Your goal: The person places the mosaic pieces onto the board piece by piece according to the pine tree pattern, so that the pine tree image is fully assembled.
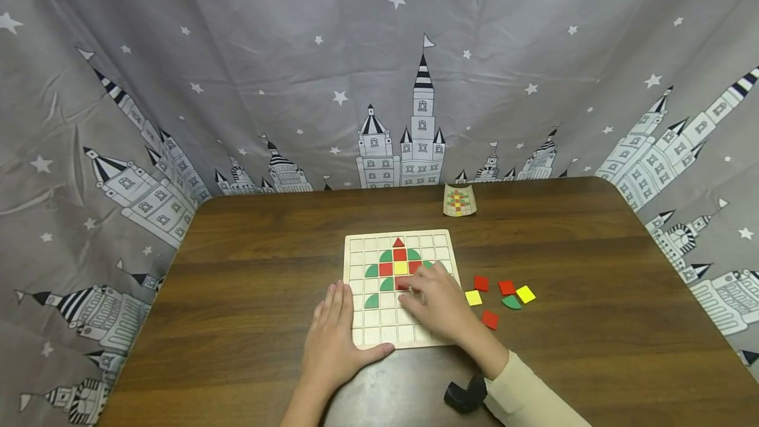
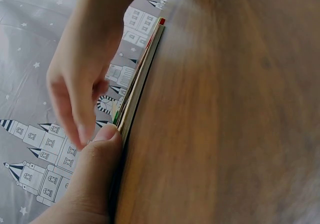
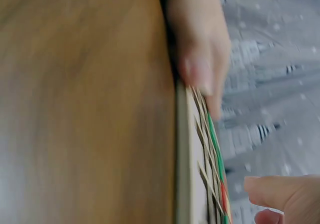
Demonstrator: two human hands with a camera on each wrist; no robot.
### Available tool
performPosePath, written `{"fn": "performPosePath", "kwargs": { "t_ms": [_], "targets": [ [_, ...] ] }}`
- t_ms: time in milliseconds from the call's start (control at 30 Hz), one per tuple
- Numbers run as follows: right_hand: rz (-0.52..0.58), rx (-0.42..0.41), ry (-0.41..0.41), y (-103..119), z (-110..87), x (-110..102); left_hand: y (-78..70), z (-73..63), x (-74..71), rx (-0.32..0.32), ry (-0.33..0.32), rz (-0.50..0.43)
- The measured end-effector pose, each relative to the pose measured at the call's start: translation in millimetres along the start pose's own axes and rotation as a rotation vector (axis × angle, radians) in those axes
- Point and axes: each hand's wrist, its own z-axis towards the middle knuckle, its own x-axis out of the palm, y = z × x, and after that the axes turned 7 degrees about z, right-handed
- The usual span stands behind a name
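A square wooden grid board [image 1: 369, 333] lies on the table with red, green and yellow pieces set in its cells. My left hand [image 1: 333, 338] rests at the board's lower left corner, fingers straight along the left side and thumb along the near edge. In the left wrist view the left thumb [image 2: 102, 149] touches the board's rim. Over the board's right half is my right hand [image 1: 439, 302], its thumb and forefinger apart beside a red square [image 1: 400, 283]. No piece shows between them. The right hand hides part of the board and a green piece [image 1: 427, 263].
Right of the board lie loose pieces: red squares [image 1: 481, 283], yellow squares [image 1: 525, 294] and a green quarter circle [image 1: 512, 302]. A curved pattern card [image 1: 459, 201] stands near the far table edge. A black object [image 1: 465, 395] sits by the right wrist. Behind hangs a grey castle-print curtain [image 1: 284, 51].
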Motion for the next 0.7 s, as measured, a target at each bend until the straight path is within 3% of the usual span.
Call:
{"fn": "performPosePath", "kwargs": {
  "t_ms": [400,700],
  "targets": [
    [-0.032,0.205,-0.035,-64.1,-22.9,-54.6,2.3,0.7,-1.7,0.002,-0.011,-0.003],
    [-0.057,0.270,-0.015,-92.4,-40.7,-67.4,1.5,0.0,-0.9,-0.003,-0.003,-0.007]
  ]
}}
